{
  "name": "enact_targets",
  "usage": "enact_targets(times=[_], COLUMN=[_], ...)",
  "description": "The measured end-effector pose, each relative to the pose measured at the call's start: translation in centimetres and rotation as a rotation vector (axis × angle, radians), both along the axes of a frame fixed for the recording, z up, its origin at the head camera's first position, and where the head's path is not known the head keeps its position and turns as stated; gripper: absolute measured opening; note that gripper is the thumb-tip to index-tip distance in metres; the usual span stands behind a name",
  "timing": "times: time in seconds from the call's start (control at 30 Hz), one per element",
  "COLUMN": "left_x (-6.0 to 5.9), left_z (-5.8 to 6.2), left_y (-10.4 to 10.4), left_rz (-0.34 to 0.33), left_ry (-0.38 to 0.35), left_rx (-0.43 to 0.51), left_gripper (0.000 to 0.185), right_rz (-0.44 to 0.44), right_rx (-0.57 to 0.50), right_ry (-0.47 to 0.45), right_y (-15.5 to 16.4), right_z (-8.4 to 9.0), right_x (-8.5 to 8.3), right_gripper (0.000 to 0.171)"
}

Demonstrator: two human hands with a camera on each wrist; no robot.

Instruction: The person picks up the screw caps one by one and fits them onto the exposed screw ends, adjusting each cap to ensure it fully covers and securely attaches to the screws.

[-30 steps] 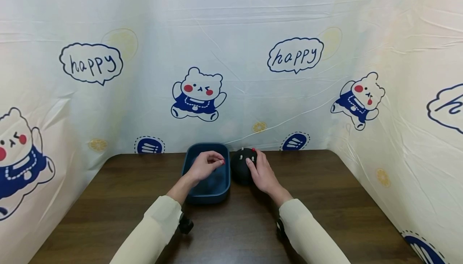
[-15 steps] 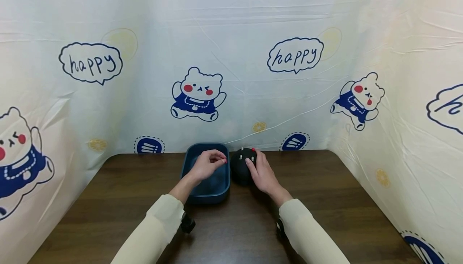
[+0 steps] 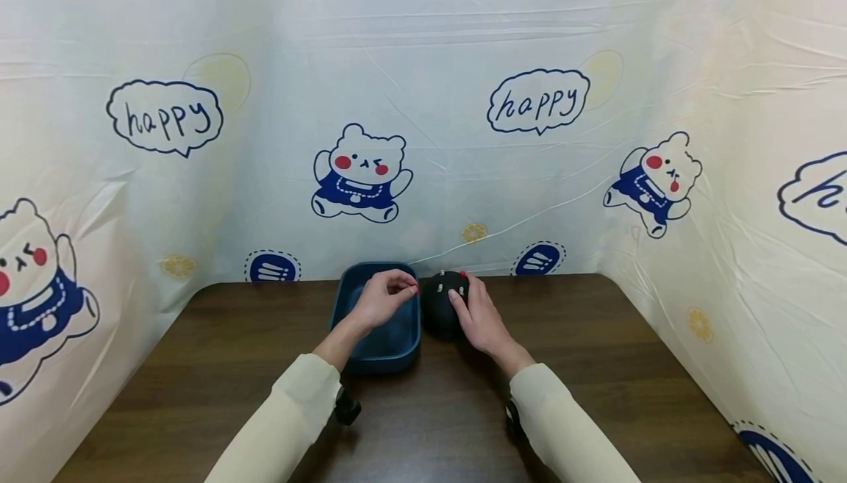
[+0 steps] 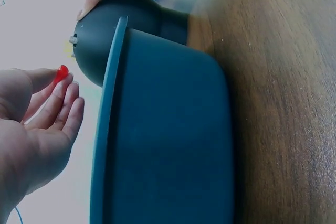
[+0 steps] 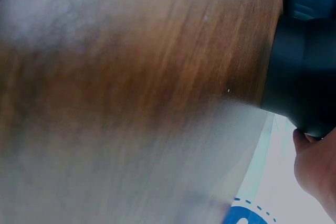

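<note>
My left hand (image 3: 380, 301) is over the blue bin (image 3: 384, 367), pinching a small shiny red piece (image 4: 62, 71) between thumb and index finger. The other fingers of that hand lie gently bent in the left wrist view. Just right of the bin stands a black dome-shaped object (image 3: 440, 315) on a narrower base, with several short metal pegs (image 4: 73, 40) on its top. A red tip (image 3: 463, 273) shows at the dome's top right. Gripping the dome from the right is my right hand (image 3: 481, 321), its thumb on the near face and its fingers around the far side.
A dark brown wooden table (image 3: 595, 380) carries both things near its back edge. Behind it and at the sides hangs a pale printed curtain (image 3: 437, 64). Close beside the dome rises the bin's right wall.
My left hand has moved a little to the right with the red piece, toward the black dome. The right hand stays on the dome.
</note>
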State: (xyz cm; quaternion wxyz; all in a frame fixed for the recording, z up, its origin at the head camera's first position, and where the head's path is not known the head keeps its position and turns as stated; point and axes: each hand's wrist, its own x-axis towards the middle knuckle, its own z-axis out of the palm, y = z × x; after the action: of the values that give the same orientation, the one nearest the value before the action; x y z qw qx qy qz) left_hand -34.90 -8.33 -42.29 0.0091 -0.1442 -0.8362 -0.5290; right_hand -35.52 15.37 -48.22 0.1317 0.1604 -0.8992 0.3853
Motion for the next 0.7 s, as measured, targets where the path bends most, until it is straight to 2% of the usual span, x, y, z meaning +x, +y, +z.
enact_targets(times=[0.4, 0.7], left_x=[-0.3, -0.2], left_z=[0.6, 1.1], left_y=[1.3, 1.8], left_rz=[0.005, 0.001], left_ry=[0.076, 0.095], left_rx=[-0.011, -0.011], left_gripper=[0.02, 0.019], right_rz=[-0.009, -0.013], right_rx=[0.006, 0.009], right_ry=[-0.002, 0.002], right_y=[-0.1, 0.0], right_z=[0.0, 0.0], right_x=[0.1, 0.0], right_gripper=[0.066, 0.066])
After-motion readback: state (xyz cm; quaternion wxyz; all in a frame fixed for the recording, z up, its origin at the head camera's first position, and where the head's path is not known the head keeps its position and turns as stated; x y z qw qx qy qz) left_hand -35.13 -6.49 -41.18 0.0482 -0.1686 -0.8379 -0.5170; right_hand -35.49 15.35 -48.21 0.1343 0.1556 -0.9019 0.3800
